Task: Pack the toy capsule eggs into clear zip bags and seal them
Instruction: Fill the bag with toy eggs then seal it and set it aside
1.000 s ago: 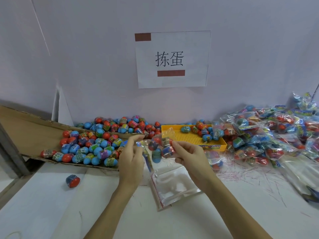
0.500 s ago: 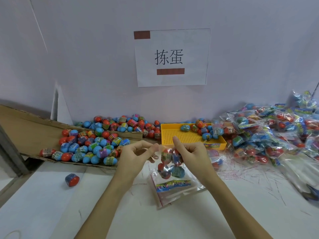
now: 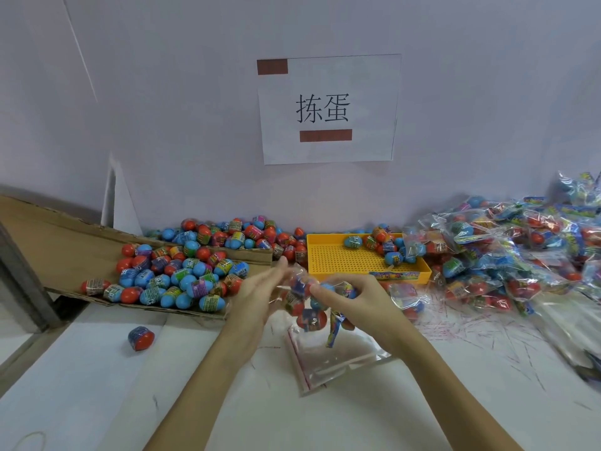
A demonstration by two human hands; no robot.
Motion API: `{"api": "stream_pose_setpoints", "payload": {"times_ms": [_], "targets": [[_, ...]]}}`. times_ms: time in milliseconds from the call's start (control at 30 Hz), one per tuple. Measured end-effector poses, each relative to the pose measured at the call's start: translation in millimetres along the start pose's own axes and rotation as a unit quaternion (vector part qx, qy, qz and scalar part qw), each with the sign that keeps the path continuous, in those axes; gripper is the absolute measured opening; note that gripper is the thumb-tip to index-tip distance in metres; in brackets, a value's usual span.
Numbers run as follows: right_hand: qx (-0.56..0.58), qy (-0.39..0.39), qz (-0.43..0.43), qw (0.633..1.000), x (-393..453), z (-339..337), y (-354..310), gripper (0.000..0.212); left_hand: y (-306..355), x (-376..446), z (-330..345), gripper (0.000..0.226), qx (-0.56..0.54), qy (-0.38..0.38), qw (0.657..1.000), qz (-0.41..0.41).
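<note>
A clear zip bag of red-and-blue capsule eggs (image 3: 309,307) hangs above the white surface (image 3: 97,402), grasped by the right hand (image 3: 354,297); at 9 o'clock, the left hand (image 3: 257,291) is released, fingers straight.

A white paper sheet (image 3: 328,109) is fixed on the wall and carries two large black Chinese characters, 拣蛋. The eggs (image 3: 175,275) and the packed bags (image 3: 507,255) have printed colourful labels, but their text is too small and blurred to read.
</note>
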State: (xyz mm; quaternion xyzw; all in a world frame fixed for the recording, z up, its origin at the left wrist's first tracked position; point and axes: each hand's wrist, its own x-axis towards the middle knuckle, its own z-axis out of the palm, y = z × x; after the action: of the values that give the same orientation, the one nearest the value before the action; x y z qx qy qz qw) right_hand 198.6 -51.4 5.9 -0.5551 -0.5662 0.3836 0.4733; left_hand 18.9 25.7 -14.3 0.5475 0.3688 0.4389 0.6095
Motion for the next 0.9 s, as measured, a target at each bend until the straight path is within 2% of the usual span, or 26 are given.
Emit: {"api": "stream_pose_setpoints", "payload": {"times_ms": [100,200,333,433,567,667,733,900], "targets": [[0.011,-0.007,0.021,1.0,1.0,0.5,1.1,0.051,-0.8,-0.9,1.2,0.019,-0.042,0.034,0.998,-0.009],[0.02,-0.006,0.045,0.999,1.3,-1.9,1.1,0.057,-2.2,0.9,0.4,0.011,-0.057,0.077,0.995,0.012],[0.029,0.017,0.033,0.999,1.9,5.5,1.6,0.051,-5.8,3.4,1.6,0.012,-0.045,0.135,0.989,0.035],[0.028,0.039,0.025,0.999,2.8,10.7,2.0,0.045,-9.3,2.3,6.7,0.01,0.03,0.156,0.983,0.089],[0.081,-0.018,0.041,0.996,0.2,11.0,-1.2,0.041,-8.8,-0.9,6.4,0.009,0.143,0.145,0.961,0.188],[0.034,-0.056,0.036,0.997,-0.3,7.1,-1.8,0.036,-9.8,-0.1,4.2,0.011,0.21,0.14,0.939,0.232],[0.007,-0.072,0.029,0.997,0.4,2.5,-0.2,0.035,-9.5,0.5,3.1,0.012,0.228,0.142,0.934,0.237],[-0.008,-0.087,0.028,0.996,0.5,-11.1,0.4,0.035,-10.0,-1.2,3.6,0.023,0.194,0.15,0.944,0.222]]}}
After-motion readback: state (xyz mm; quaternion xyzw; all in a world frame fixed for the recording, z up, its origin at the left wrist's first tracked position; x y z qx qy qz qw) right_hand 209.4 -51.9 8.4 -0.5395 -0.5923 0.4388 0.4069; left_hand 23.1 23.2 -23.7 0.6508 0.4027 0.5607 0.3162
